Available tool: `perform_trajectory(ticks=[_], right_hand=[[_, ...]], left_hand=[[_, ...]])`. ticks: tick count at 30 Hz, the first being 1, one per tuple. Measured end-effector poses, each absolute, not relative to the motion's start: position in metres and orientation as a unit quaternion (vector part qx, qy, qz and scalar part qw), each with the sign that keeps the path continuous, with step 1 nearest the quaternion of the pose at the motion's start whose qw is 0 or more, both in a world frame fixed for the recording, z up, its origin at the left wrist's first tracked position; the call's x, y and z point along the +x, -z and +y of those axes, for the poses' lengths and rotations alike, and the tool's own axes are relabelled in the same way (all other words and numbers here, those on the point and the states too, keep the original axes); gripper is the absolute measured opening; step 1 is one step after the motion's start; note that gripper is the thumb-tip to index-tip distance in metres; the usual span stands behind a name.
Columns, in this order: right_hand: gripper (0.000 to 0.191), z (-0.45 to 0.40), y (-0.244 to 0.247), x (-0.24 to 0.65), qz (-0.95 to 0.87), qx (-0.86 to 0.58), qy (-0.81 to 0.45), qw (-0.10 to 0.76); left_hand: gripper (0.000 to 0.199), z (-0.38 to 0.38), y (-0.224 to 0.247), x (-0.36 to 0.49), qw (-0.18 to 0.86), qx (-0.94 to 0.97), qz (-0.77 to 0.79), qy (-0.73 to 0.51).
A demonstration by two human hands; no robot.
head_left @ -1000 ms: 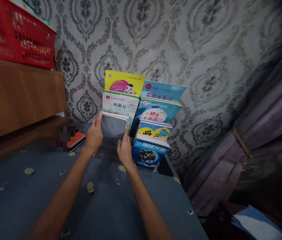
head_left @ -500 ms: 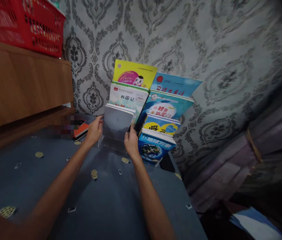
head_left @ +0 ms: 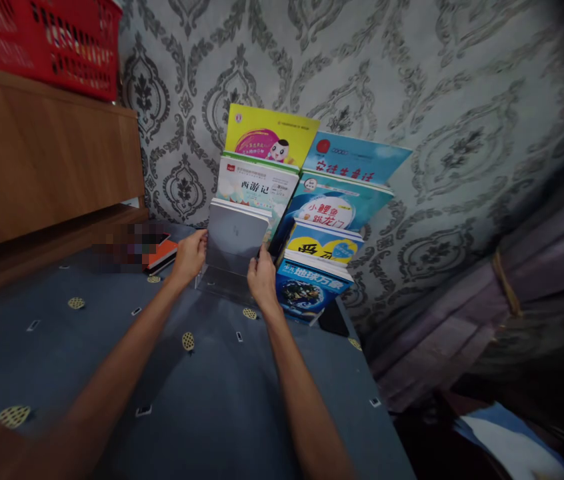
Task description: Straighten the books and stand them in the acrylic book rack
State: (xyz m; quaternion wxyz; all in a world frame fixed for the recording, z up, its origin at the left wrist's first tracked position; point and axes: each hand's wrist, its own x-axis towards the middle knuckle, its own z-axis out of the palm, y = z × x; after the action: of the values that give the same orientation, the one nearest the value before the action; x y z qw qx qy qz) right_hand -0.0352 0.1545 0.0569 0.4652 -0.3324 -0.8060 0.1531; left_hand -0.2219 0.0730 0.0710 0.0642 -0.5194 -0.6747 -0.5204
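Note:
Both hands hold a grey-covered book (head_left: 238,233) by its sides, with white pages showing along its top. My left hand (head_left: 191,257) is closed on the left edge, and my right hand (head_left: 263,277) grips the right edge with its thumb at the front. The book leans back in a clear stepped rack (head_left: 225,285), in front of a white book (head_left: 257,183) and a yellow book (head_left: 272,133). To the right stand a light blue book (head_left: 357,159), a teal book (head_left: 337,203), a blue and yellow book (head_left: 319,248) and a globe-covered book (head_left: 307,293).
A patterned blue cloth (head_left: 212,407) covers the table. At left are an orange book (head_left: 161,255), a wooden cabinet (head_left: 52,153) and a red basket (head_left: 72,53) on top. A black flat object (head_left: 335,320) lies right of the rack, near a tied curtain (head_left: 437,347).
The view has shifted slightly, so the upper books and cabinet sit a little higher in it. Both hands stay on the grey book, which has barely moved.

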Motion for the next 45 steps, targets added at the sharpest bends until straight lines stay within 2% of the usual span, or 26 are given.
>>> perform_trajectory(ticks=[18, 24, 31, 37, 40, 45], right_hand=[[0.064, 0.157, -0.053, -0.036, -0.806, -0.324, -0.135, 0.477], [0.062, 0.151, -0.055, -0.036, -0.804, -0.341, -0.136, 0.468], [0.064, 0.133, -0.050, -0.033, -0.790, -0.370, -0.142, 0.467], [0.064, 0.085, -0.019, -0.023, -0.813, -0.314, -0.133, 0.473], [0.061, 0.051, 0.014, -0.016, -0.862, -0.257, -0.142, 0.413], [0.053, 0.021, 0.060, -0.008, -0.927, -0.199, -0.159, 0.275]], left_hand=[[0.035, 0.075, -0.069, -0.224, 0.134, -0.534, -0.687, 0.474], [0.040, 0.070, -0.074, -0.244, 0.107, -0.514, -0.678, 0.515], [0.045, 0.060, -0.079, -0.279, -0.006, -0.431, -0.670, 0.604], [0.042, 0.050, -0.061, -0.296, 0.060, -0.390, -0.807, 0.439], [0.039, 0.040, -0.043, -0.295, 0.071, -0.369, -0.836, 0.400], [0.050, 0.026, -0.016, -0.299, 0.099, -0.316, -0.897, 0.292]])
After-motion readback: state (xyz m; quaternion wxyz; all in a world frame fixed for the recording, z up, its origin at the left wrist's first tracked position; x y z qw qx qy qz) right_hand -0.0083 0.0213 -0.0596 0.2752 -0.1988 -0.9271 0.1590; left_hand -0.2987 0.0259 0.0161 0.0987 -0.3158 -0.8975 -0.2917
